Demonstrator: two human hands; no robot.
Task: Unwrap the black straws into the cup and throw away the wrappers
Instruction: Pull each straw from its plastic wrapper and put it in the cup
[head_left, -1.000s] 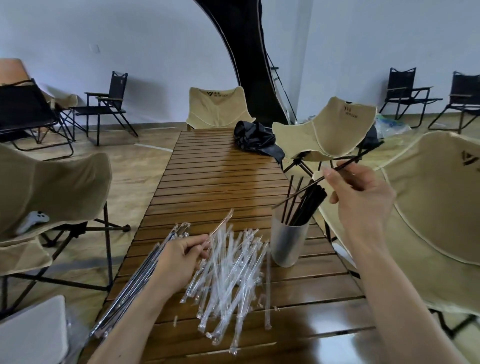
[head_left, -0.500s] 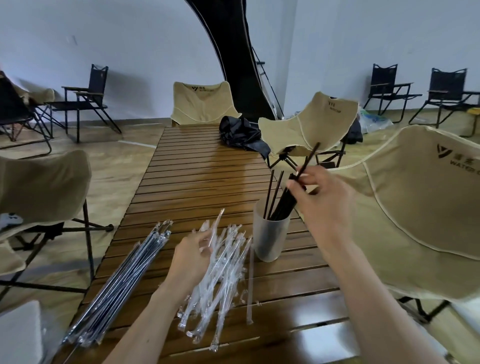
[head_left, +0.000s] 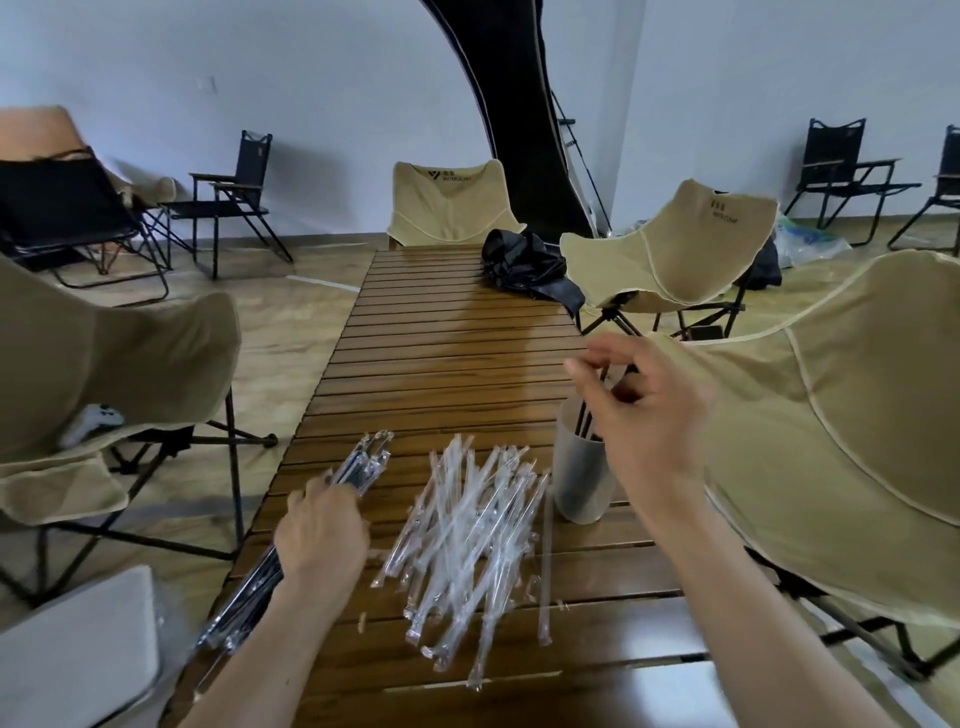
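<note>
Fingers of right hand loosely spread above cup, holding nothing, black straws standing inside. Left hand curling onto wrapped bundle, likely picking another. Empty wrappers heaped mid-counter, awaiting disposal.

Table: warm brown slatted wooden table, glossy
Cup: pale grey frosted plastic cup
Straws: thin black plastic straws (inside the cup)
Wrappers: clear crinkled plastic wrappers
Chairs: beige canvas folding chairs, pale piping
</note>
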